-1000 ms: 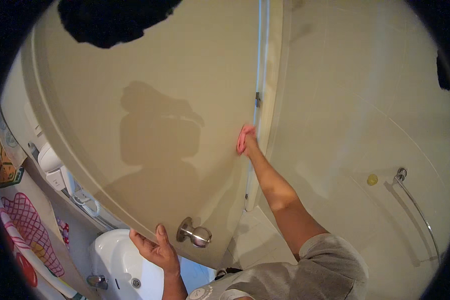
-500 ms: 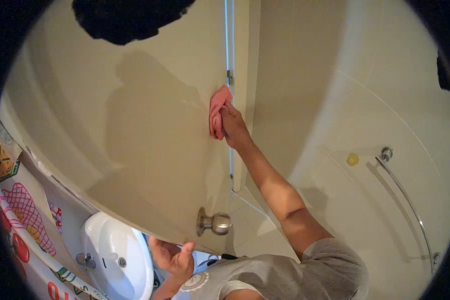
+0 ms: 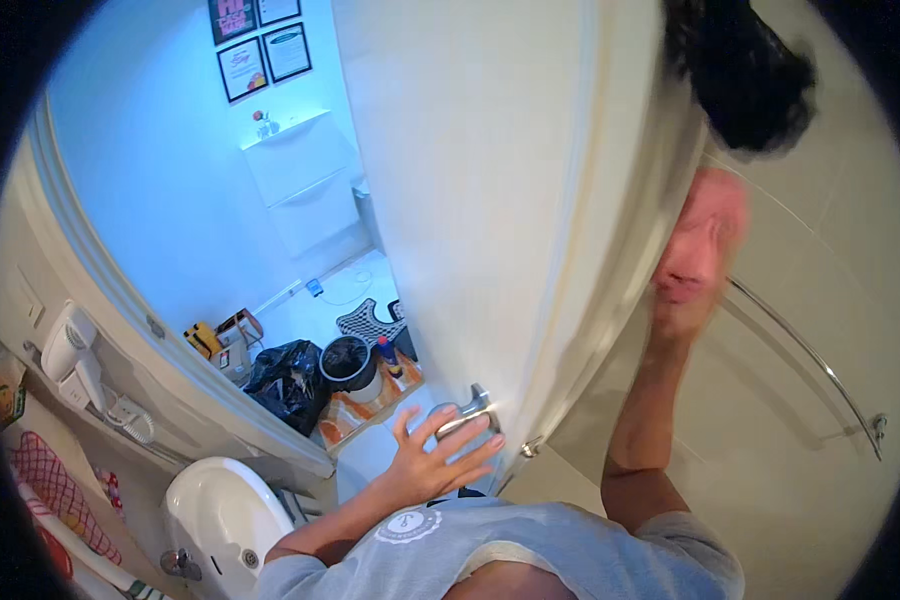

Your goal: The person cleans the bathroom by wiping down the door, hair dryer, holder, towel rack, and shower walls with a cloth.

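The white door (image 3: 460, 200) stands ajar in front of me, its edge turned toward me. My left hand (image 3: 432, 465) is at the silver door knob (image 3: 481, 402), fingers spread and stretched across it rather than wrapped round it. On the door's other side, my right hand (image 3: 678, 315) grips a pink cloth (image 3: 710, 215) close to the door. Motion blurs the cloth and the hand, so individual fingers hardly show. A metal latch (image 3: 532, 447) sticks out of the door's edge near the left hand.
Left of me are a white sink (image 3: 225, 505) and a wall-mounted hair dryer (image 3: 75, 350). Through the doorway are a black garbage bag (image 3: 288, 385), a lined bin (image 3: 350, 365), a bottle (image 3: 388, 353) and a patterned mat (image 3: 370, 405). A towel bar (image 3: 805, 350) runs along the right wall.
The door has swung, exposing its edge and the bright room beyond. My right hand has carried the pink cloth rightward. My left hand has gone from the door's rim to the knob.
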A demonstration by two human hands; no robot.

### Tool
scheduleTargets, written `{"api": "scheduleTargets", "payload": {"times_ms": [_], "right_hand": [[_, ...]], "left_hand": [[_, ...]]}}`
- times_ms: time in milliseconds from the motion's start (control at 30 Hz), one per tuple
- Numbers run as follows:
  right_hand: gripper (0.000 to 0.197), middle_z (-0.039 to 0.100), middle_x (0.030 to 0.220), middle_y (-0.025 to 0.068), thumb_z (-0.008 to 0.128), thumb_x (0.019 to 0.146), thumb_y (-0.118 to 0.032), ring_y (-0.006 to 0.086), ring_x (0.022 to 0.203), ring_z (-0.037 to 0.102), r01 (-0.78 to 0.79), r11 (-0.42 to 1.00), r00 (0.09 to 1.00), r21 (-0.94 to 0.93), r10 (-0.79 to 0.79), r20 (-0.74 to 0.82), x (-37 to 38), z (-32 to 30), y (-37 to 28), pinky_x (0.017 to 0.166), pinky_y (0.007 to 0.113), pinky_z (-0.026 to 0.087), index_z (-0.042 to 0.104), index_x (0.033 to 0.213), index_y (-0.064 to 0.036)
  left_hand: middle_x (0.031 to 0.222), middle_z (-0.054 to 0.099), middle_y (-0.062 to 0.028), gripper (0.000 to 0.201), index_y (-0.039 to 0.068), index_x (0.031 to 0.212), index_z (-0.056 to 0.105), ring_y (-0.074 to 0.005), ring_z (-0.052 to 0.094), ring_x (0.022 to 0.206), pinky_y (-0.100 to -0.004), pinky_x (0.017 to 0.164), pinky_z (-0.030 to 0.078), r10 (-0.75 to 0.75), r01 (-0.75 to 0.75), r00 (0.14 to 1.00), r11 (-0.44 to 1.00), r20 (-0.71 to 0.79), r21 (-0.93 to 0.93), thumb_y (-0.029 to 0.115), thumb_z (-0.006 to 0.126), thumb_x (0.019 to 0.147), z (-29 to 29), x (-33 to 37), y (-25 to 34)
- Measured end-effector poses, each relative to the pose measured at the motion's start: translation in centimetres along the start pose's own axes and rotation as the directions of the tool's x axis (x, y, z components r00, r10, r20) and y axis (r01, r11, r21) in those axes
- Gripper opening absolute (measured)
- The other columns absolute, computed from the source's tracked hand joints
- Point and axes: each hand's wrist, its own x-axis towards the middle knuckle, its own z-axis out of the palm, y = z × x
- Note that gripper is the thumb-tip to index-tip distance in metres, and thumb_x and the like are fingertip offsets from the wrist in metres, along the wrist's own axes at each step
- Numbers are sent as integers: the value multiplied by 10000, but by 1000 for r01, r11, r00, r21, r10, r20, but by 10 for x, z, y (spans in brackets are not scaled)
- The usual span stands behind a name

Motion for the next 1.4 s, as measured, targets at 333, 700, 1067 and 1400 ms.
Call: {"api": "scheduleTargets", "payload": {"times_ms": [333,700,1067,1400], "right_hand": [[379,610,1077,163,592,698,-114,261,1022,592,610,791,791,-39,-605,87,81,-19,-162,930,445,450,591,1032,64],[307,595,1150,39,686,633,-110,295,1055,554,950,-77,223,-304,-517,826,123,69,-113,927,488,387,645,924,-199],[341,554,1181,32,632,684,-193,275,1186,478,995,95,23,-11,-123,992,82,154,-42,1022,500,292,656,1014,-111],[251,540,1221,55,580,781,-133,302,1176,447,724,-118,436,-680,-686,582,311,408,-87,984,532,290,718,976,-212]], "left_hand": [[1197,439,-198,515,55,1207,541,-320,525,1033,-367,814,492,114,-121,992,797,-49,-591,5,705,722,107,67,-21],[1105,476,-131,418,30,1127,586,-312,498,1028,-409,875,468,93,-186,982,654,-167,-733,23,661,715,188,106,-23],[1160,485,-124,463,17,1171,561,-328,465,1079,-407,949,422,563,-607,793,691,-233,-393,134,691,742,187,138,-48],[1416,323,-188,461,2,1260,535,-449,301,1281,-501,1005,409,550,-600,748,324,-371,-731,202,603,851,223,127,-82]]}}
